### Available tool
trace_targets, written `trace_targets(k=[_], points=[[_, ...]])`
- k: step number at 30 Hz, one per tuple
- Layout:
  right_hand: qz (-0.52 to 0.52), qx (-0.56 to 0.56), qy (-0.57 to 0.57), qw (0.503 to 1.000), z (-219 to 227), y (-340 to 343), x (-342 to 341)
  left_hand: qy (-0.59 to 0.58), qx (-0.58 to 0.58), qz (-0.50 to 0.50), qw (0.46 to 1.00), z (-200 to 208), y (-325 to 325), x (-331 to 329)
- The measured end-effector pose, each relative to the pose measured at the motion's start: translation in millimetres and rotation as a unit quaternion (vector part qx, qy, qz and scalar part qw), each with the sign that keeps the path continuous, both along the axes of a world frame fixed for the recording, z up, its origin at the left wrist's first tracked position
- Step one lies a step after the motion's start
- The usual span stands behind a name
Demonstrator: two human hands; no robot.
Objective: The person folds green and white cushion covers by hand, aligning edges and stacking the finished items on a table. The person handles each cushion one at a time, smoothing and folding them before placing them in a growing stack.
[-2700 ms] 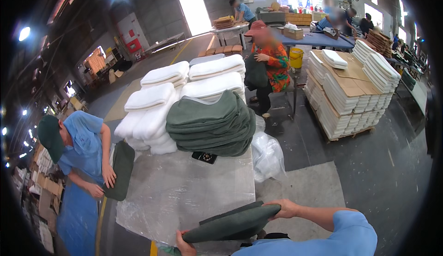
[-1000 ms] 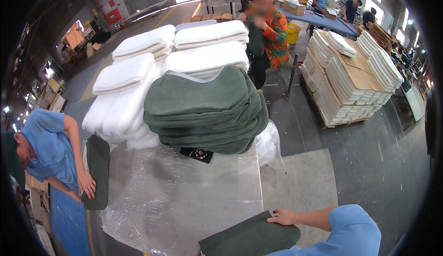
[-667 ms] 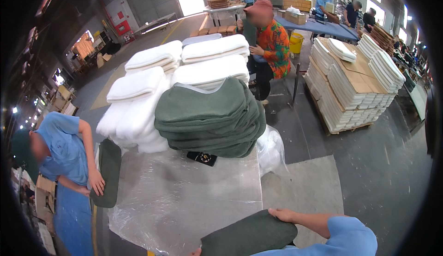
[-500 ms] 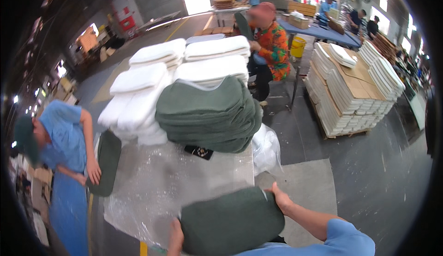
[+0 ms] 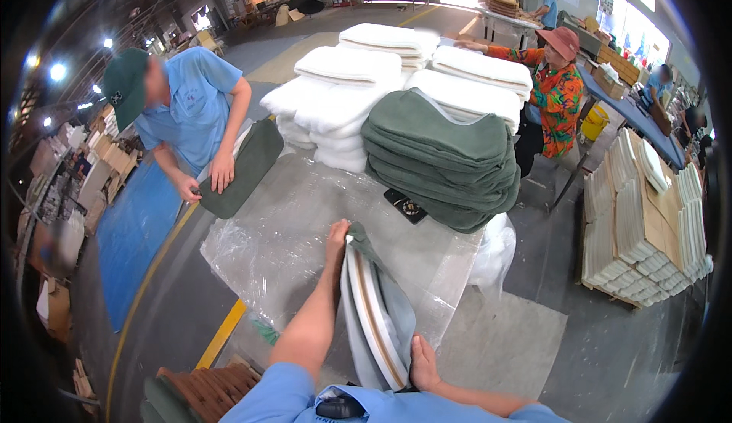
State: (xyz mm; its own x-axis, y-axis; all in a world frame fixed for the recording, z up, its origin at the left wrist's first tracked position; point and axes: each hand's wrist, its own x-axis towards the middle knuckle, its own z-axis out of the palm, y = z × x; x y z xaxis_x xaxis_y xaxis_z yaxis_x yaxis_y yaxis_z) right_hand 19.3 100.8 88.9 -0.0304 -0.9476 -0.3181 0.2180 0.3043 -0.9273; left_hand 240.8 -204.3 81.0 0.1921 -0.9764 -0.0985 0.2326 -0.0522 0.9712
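In front of me a seat cushion (image 5: 381,320) stands tilted on its edge. Its dark green cover gapes along the side, showing white padding with a thin brown layer. My left hand (image 5: 338,244) is closed on the cushion's far end. My right hand (image 5: 425,363) grips its right side near my body, fingers partly hidden behind the fabric. Beyond it, a stack of green covers (image 5: 438,156) rests on the plastic-covered table (image 5: 305,194), beside piles of white pads (image 5: 347,64).
A co-worker in blue (image 5: 194,87) handles another green cushion (image 5: 244,171) at the table's left. Someone in a patterned shirt (image 5: 553,102) is behind the piles. A black phone-like object (image 5: 404,205) lies by the green stack. A loaded pallet (image 5: 640,217) stands right.
The cushion has been turned from its flat green face onto its edge, baring the padding. My left hand has moved to its far end. The view has swung left.
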Motion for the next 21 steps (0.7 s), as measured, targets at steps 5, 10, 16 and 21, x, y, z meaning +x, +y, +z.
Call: trace_targets(k=[5,10,16,21], points=[[0.051,-0.014,0.090,0.994,6.0,-30.2,-0.9,0.055,0.035,-0.140,0.988,18.5,-3.4,-21.7],[0.052,-0.153,0.095,0.982,21.6,-91.5,3.2,0.101,0.076,-0.192,0.973,31.0,4.0,-27.3],[0.067,-0.211,0.275,0.935,53.3,-191.0,16.3,0.090,0.084,-0.209,0.970,38.9,10.0,-25.1],[0.103,-0.203,0.319,0.920,65.1,-249.4,24.3,0.120,0.084,-0.222,0.964,40.9,12.7,-27.8]])
